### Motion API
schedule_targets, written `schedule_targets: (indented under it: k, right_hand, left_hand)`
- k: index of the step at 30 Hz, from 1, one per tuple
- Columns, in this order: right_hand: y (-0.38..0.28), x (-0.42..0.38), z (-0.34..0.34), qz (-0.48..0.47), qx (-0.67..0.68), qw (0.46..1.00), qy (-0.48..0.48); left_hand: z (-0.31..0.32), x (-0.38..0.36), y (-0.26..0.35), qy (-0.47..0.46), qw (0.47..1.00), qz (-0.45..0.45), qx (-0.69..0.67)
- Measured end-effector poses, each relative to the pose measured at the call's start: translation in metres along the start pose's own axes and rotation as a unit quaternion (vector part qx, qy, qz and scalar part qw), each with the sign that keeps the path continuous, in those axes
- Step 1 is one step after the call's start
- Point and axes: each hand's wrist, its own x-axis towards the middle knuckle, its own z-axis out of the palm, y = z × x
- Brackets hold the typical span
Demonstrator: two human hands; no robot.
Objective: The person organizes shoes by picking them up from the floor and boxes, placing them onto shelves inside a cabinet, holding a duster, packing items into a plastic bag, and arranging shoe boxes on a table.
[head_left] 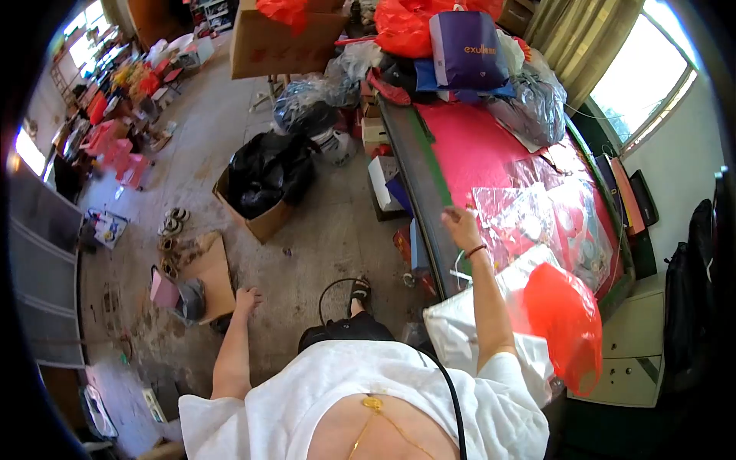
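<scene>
My right hand (461, 228) is raised over the near edge of the table (468, 146), beside clear plastic packaging (517, 222). Its fingers are partly curled, and whether they hold anything is too small to tell. A dark red band circles that wrist. Low on the left, my left hand (248, 300) hangs over the floor with its fingers apart and nothing in them. A flat cardboard piece (211, 280) lies just left of it. Close to my right forearm are a white sheet or bag (456, 326) and a red plastic bag (563, 326).
An open cardboard box (264, 224) with a black bag (268, 172) stands on the floor. A purple bag (468, 50) sits at the table's far end. Shoes (172, 222) and a pink container (163, 289) are at the left. A black cable (323, 295) curves near my feet.
</scene>
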Motion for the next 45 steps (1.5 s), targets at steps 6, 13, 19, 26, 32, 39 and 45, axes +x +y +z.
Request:
schedule_targets:
  k: [6, 13, 19, 26, 32, 39, 45]
  right_hand:
    - [-0.007, 0.192, -0.050, -0.016, -0.113, 0.993, 0.035]
    - [-0.025, 0.393, -0.055, -0.115, -0.104, 0.983, 0.097]
    - [-0.043, 0.530, -0.060, -0.198, -0.323, 0.905, 0.195]
    - [-0.085, 0.683, -0.086, -0.133, -0.508, 0.813, 0.253]
    - [-0.116, 0.766, -0.104, 0.016, -0.576, 0.803, 0.151]
    - [-0.094, 0.694, -0.077, 0.002, -0.580, 0.803, 0.134]
    - [-0.033, 0.578, -0.041, -0.175, -0.549, 0.803, 0.156]
  left_hand:
    - [0.075, 0.075, 0.102, -0.079, 0.991, 0.001, 0.111]
    - [0.067, 0.167, 0.113, -0.064, 0.988, -0.057, 0.128]
    - [0.055, 0.256, 0.150, -0.001, 0.974, -0.203, 0.099]
    - [0.088, 0.400, 0.283, -0.079, 0.984, -0.149, 0.064]
    - [0.163, 0.516, 0.431, -0.196, 0.967, 0.056, 0.154]
    - [0.299, 0.505, 0.570, -0.278, 0.952, 0.114, 0.064]
    - [0.398, 0.485, 0.590, -0.422, 0.849, 0.229, 0.220]
